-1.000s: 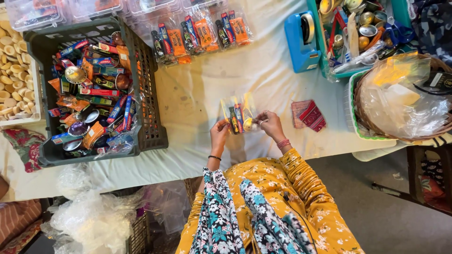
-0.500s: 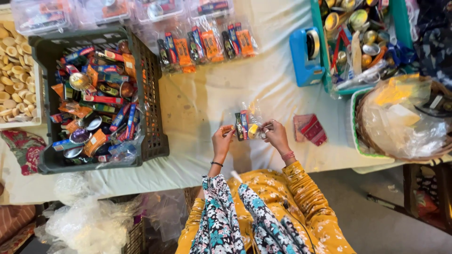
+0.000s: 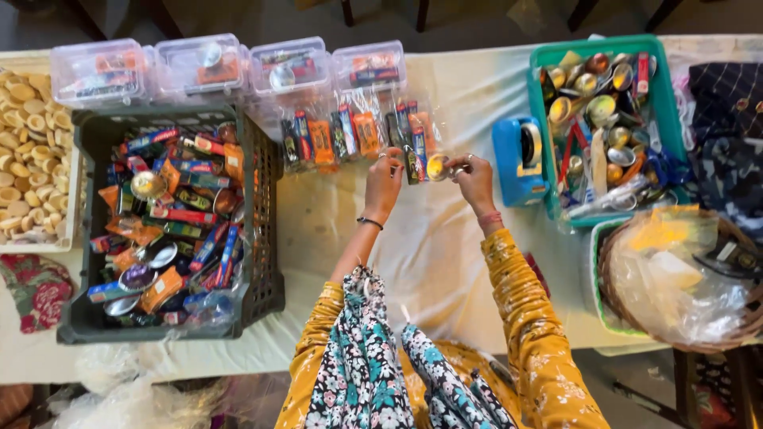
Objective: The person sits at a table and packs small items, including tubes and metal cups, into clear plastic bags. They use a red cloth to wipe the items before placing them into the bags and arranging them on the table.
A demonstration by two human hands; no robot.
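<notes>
Two hands meet over a table draped in a pale cloth [image 3: 445, 238]: the left hand [image 3: 385, 176] and the right hand [image 3: 474, 176] both pinch a small clear packet [image 3: 423, 163] of coloured items, held just above the cloth beside a row of similar filled packets [image 3: 334, 139]. Left of them stands a dark crate [image 3: 266, 230] full of bright boxes and tins. A blue tape dispenser [image 3: 520, 163] and a green tray [image 3: 540, 95] lie to the right. Dark floor shows beyond the table's far edge.
</notes>
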